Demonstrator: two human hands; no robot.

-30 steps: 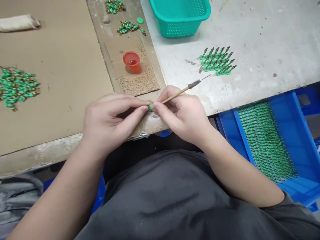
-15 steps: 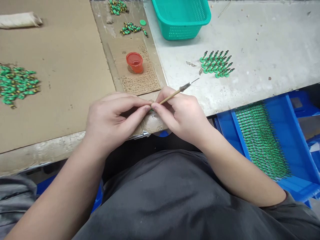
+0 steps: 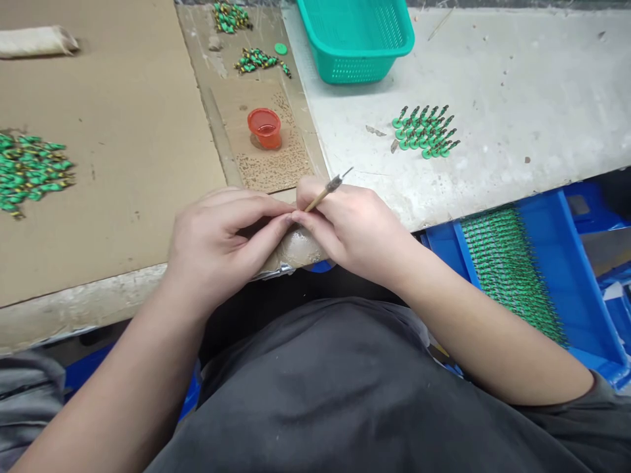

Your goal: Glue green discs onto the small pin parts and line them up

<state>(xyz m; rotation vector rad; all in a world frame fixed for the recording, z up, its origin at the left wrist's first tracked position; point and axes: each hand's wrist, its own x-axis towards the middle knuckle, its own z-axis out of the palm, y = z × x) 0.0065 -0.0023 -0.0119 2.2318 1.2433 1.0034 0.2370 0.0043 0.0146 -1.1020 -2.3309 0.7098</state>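
Note:
My left hand (image 3: 224, 240) is closed in a pinch at the table's front edge; whatever lies between its fingertips is hidden. Against it, fingertip to fingertip, is my right hand (image 3: 348, 226), closed around a thin wooden-handled brush (image 3: 319, 197) whose dark ferrule and fine tip point up and to the right. Beyond the hands stands a small red cup (image 3: 265, 126) with liquid in it, on a speckled cardboard piece (image 3: 256, 172). Small green and black figures on round green bases (image 3: 424, 135) stand in rows to the right.
Piles of green, black and yellow figures lie at left (image 3: 32, 171) and at the back (image 3: 261, 60), near a green disc (image 3: 280, 48). A green plastic basket (image 3: 357, 66) stands behind. Below right, a blue bin (image 3: 566, 263) holds many green pieces. A pale roll (image 3: 37, 43) lies far left.
The brush has swung to the left and stands steeper in my right hand. Both hands stay pinched together at nearly the same spot. The view has shifted slightly.

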